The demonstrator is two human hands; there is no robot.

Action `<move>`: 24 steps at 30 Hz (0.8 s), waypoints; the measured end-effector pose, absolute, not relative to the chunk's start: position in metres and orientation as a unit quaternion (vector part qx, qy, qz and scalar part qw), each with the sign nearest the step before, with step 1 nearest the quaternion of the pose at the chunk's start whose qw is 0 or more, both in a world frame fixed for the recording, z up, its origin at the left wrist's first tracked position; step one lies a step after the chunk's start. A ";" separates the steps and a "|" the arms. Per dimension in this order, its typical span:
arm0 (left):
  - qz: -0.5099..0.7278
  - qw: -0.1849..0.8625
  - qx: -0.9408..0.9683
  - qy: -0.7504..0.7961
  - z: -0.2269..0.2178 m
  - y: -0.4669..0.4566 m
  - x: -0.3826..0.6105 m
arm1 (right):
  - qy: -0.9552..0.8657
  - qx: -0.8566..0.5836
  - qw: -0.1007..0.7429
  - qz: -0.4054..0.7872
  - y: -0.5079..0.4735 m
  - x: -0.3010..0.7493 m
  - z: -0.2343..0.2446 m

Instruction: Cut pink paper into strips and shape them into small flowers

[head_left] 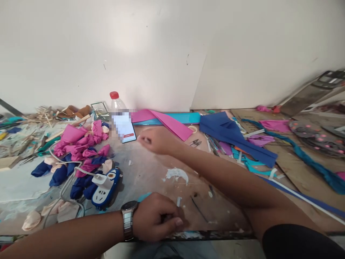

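My right hand (161, 141) reaches across the table, its fingers curled in and one fingertip pointing at the phone's lower right edge. I cannot tell whether it touches the phone. The phone (124, 127) leans upright against a clear bottle with a red cap (114, 95), its screen lit and partly blurred. Near the table's front edge rests my left hand (157, 217), loosely curled with the thumb forward; nothing shows in its fingers. A metal watch (128, 216) is on that wrist. Behind my right hand lies a pink strip (169, 124) over a blue-green flat piece (185, 118).
On the left are several pink and blue fabric bundles (78, 144), a blue-and-white power strip (105, 190) with a plugged-in charger, and a white cable. Small thread snips (196, 143), dark blue cloth (234, 138) and a twisted teal strip (299, 151) lie to the right. A white wall stands behind.
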State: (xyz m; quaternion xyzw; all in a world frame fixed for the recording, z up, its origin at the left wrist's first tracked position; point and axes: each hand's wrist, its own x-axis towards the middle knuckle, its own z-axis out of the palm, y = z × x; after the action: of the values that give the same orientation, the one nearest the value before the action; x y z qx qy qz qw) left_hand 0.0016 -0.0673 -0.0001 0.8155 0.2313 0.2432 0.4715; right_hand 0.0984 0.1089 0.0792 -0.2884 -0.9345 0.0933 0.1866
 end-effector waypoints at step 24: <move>0.449 0.540 0.571 0.425 0.028 -0.011 0.024 | -0.789 -0.486 0.268 0.263 0.149 0.224 0.078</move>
State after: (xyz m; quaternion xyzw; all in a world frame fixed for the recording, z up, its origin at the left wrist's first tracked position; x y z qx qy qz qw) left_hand 0.0243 -0.0115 0.0276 0.5711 0.4250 0.4493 0.5397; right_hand 0.2236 0.1489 0.0775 -0.4857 -0.7894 0.2630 0.2679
